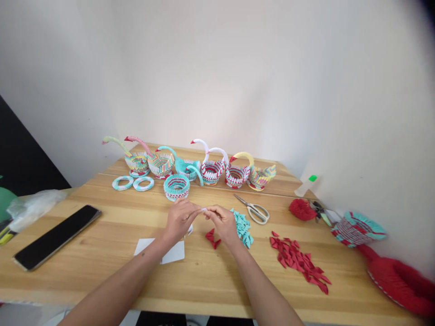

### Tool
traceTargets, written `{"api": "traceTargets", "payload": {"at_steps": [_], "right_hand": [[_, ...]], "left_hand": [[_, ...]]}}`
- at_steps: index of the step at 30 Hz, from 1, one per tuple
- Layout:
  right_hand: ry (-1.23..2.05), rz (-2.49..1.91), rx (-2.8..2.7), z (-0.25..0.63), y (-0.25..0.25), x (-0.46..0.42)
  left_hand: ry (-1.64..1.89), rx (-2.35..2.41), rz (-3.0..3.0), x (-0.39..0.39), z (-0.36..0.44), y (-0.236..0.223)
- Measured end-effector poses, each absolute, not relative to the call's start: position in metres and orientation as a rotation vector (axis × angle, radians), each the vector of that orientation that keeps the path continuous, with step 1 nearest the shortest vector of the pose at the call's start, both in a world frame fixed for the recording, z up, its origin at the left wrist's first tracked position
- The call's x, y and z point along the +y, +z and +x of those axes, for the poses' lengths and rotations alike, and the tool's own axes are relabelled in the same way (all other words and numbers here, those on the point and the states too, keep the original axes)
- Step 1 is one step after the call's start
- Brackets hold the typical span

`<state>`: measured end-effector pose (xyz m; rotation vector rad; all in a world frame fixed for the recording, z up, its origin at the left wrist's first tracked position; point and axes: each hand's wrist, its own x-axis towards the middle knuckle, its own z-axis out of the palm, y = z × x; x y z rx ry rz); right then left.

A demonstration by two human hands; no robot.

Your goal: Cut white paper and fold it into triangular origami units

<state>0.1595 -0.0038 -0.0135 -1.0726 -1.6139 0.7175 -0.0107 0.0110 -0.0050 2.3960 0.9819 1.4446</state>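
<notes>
My left hand (181, 219) and my right hand (222, 221) meet over the middle of the table, fingertips pinched on a small white paper piece (204, 209). Most of that piece is hidden by the fingers. White paper sheets (175, 253) lie under my left wrist, with a bit of white paper (189, 230) beside the hand. Below my right hand are a few folded red paper pieces (213, 238). A pile of turquoise folded paper triangles (243, 227) sits just to its right. Beyond my left hand stands a round turquoise paper basket (176, 187).
Folded-paper swans (161, 165) line the back by the wall, with two paper rings (143, 183) at left. Scissors (256, 212) and red paper triangles (299, 262) lie right. A phone (57, 236) is at left; a larger red paper model (401, 280) stands at the right edge.
</notes>
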Motion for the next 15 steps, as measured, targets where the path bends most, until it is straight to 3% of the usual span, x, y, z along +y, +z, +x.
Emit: {"api": "traceTargets", "payload": {"at_steps": [15], "right_hand": [[0.477,-1.141,-1.774,0.1613,-0.0117,-0.0075]], "left_hand": [[1.384,0.952,2.062,0.0109,-0.0059,-0.0071]]}}
